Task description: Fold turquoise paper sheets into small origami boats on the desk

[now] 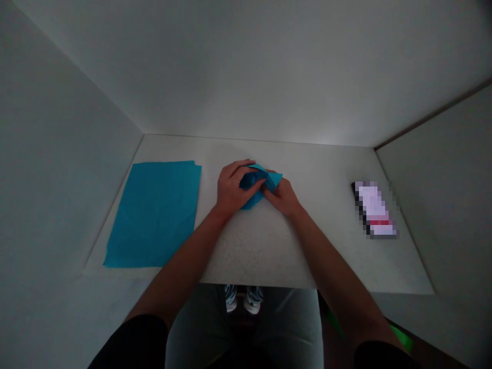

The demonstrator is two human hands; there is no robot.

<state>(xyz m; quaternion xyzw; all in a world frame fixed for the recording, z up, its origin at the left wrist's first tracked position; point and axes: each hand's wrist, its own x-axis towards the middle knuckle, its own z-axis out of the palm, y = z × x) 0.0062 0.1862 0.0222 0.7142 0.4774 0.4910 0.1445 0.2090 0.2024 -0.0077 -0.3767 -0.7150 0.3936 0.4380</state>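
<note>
A small folded piece of blue paper [257,183] lies at the middle of the white table [315,246]. My left hand [230,188] curls over its left side, thumb and fingers closed on the folds. My right hand [283,197] pinches its right corner from below. Both hands touch the paper and each other. Part of the paper is hidden under my fingers.
A stack of flat blue paper sheets [156,212] lies on the left part of the table. A phone [374,209] with a lit screen rests at the right. White walls close in the table at the left, back and right. My legs and shoes show below the front edge.
</note>
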